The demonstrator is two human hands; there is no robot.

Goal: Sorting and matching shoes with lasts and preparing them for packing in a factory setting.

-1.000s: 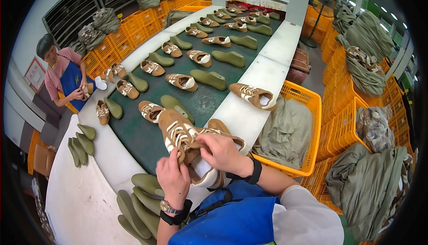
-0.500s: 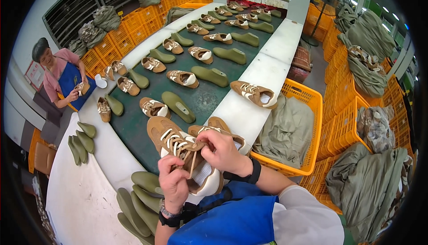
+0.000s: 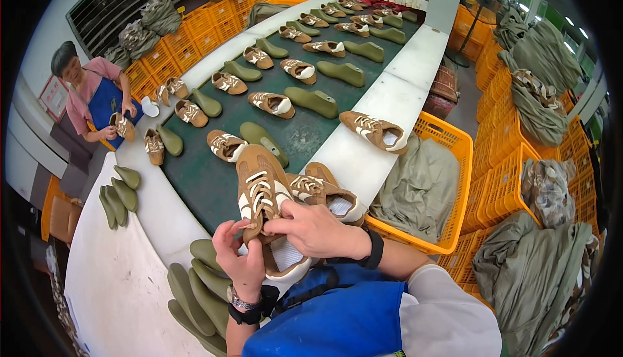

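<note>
Pinching a brown shoe near its opening, the right hand is nearly closed; the left hand curls beside it, and whether it grips any lace I cannot tell. The shoe tilts over the near end of the green belt. A slack pinch could drop it against the second shoe just right, or the near-left lasts; bare belt lies left, up to the white ledge

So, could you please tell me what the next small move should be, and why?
I'd probably have the left hand and right hand gently draw the lace ends snug: the fingertips of both meet at the top of the sneaker's lacing, just above its opening. The ends themselves are hard to make out, so check the pinch first.
</note>
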